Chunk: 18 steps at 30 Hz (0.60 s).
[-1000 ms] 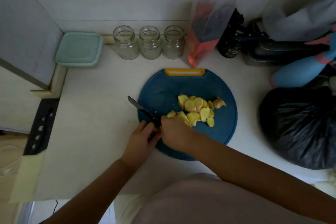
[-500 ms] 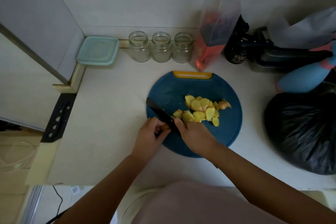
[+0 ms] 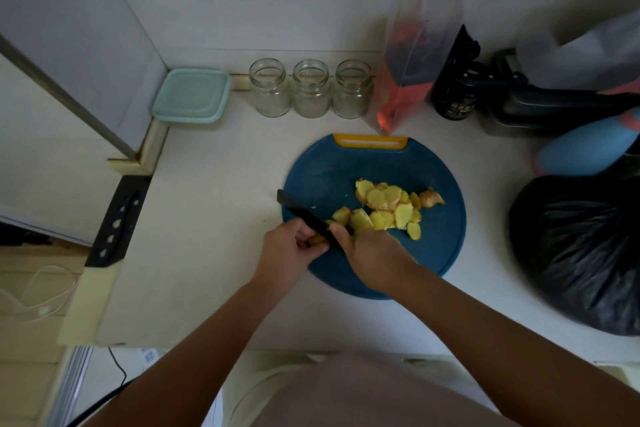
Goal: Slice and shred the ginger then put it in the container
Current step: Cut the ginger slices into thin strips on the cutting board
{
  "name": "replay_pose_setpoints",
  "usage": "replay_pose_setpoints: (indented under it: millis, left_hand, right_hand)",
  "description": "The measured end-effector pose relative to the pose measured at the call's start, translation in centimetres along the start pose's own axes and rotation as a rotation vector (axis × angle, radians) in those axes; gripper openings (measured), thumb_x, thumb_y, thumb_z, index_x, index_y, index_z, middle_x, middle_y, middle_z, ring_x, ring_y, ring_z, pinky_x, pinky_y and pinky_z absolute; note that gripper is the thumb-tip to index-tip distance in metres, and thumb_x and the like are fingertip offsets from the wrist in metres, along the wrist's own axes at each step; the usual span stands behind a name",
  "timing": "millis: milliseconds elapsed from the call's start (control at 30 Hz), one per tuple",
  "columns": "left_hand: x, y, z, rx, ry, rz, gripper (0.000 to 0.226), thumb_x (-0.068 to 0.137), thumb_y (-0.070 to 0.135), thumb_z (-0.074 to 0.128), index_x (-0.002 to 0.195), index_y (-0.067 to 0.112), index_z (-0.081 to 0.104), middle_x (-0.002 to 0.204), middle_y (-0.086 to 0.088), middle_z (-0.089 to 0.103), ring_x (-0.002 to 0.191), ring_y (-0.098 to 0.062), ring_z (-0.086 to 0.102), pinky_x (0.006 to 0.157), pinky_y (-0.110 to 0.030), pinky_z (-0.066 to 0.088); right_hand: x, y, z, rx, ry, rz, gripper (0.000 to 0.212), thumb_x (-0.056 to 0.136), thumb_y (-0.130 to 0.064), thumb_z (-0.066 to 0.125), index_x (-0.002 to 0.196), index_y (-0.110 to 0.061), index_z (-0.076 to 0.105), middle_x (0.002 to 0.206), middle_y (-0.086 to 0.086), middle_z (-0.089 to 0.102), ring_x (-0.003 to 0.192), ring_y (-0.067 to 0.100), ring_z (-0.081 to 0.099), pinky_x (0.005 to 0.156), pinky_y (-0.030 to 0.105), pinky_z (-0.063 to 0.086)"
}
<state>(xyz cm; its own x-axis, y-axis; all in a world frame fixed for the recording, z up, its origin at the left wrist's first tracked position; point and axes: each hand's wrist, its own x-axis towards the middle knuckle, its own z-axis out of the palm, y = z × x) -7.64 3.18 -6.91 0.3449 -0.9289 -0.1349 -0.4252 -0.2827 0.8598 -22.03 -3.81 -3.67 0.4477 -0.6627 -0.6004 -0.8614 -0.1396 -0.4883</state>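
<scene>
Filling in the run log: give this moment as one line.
stage: slicing | right hand: holds knife | left hand: pinches ginger piece | slices: piled on cutting board

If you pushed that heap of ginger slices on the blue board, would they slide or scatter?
Likely scatter: the ginger slices lie loose and overlapping on the cutting board, so a push should spread them. Thin and flat, they would probably slide, not roll. Their fresh-cut faces may feel tacky.
</scene>
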Motion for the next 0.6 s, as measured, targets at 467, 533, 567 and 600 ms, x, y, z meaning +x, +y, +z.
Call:
replay_pose_setpoints:
  millis: [467, 533, 567, 600]
  left_hand:
    - [-0.2, -0.5, 0.7, 0.202, 0.031, 0.059, 0.023, 0.077, 0.017, 0.078, 0.077, 0.020, 0.055, 0.078, 0.001, 0.053, 0.063, -0.002, 0.046, 0.060, -0.009, 0.039]
    - [-0.2, -0.6, 0.6, 0.214, 0.045, 0.078, 0.020, 0.078, 0.018, 0.077, 0.078, 0.018, 0.057, 0.077, 0.003, 0.051, 0.062, 0.000, 0.045, 0.057, -0.009, 0.038]
    - [-0.3, -0.5, 0.7, 0.211, 0.054, 0.086, 0.021, 0.078, 0.018, 0.077, 0.077, 0.019, 0.056, 0.076, 0.004, 0.050, 0.061, 0.000, 0.045, 0.055, -0.010, 0.037]
    - [-0.4, -0.5, 0.8, 0.212, 0.066, 0.094, 0.022, 0.078, 0.016, 0.077, 0.076, 0.019, 0.055, 0.075, 0.006, 0.048, 0.060, -0.001, 0.045, 0.053, -0.010, 0.036]
  right_hand:
    - [-1.3, -0.7, 0.5, -0.125, 0.057, 0.064, 0.057, 0.095, -0.064, 0.019, 0.069, -0.018, 0.041, 0.066, 0.001, 0.042, 0.073, 0.022, 0.050, 0.067, 0.034, 0.043]
    - [-1.4, -1.0, 0.6, -0.150, 0.051, 0.036, 0.056, 0.099, -0.059, 0.018, 0.072, -0.015, 0.038, 0.066, -0.001, 0.038, 0.075, 0.022, 0.048, 0.069, 0.034, 0.039]
    - [-1.4, -1.1, 0.5, -0.149, 0.053, 0.019, 0.055, 0.100, -0.057, 0.017, 0.077, -0.013, 0.041, 0.066, -0.001, 0.037, 0.076, 0.022, 0.047, 0.070, 0.035, 0.038]
    - [-1.2, -1.2, 0.5, -0.154, 0.064, 0.016, 0.055, 0.100, -0.056, 0.016, 0.084, -0.012, 0.044, 0.066, -0.001, 0.037, 0.077, 0.023, 0.048, 0.070, 0.034, 0.038]
